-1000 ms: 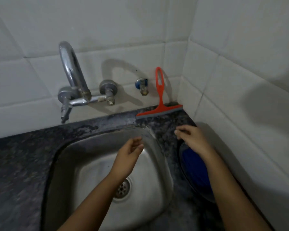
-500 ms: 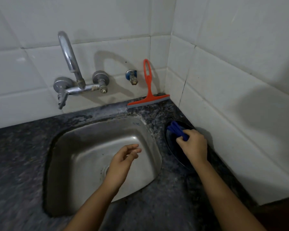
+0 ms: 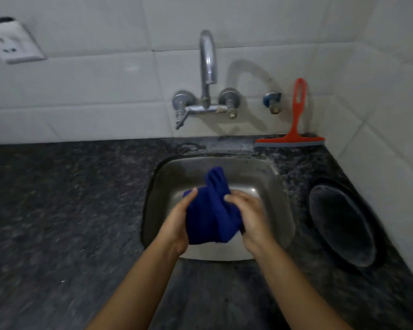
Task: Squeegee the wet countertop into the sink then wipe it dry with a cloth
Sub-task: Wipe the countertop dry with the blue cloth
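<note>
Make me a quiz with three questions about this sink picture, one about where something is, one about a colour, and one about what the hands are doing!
1. Where is the squeegee?
A. In the sink
B. Standing on the countertop against the back wall, right of the tap
C. In the left hand

2. What colour is the cloth?
A. Dark blue
B. Yellow
C. White

3. What are the hands doing?
A. Both are empty
B. Only one holds the cloth
C. Both grip the cloth over the sink

Answers:
1. B: the squeegee's blade rests on the dark countertop with its red handle leaning on the tiles, right of the tap.
2. A: the bunched cloth is deep blue.
3. C: the left hand and right hand close on the cloth from either side, above the steel sink.
</note>
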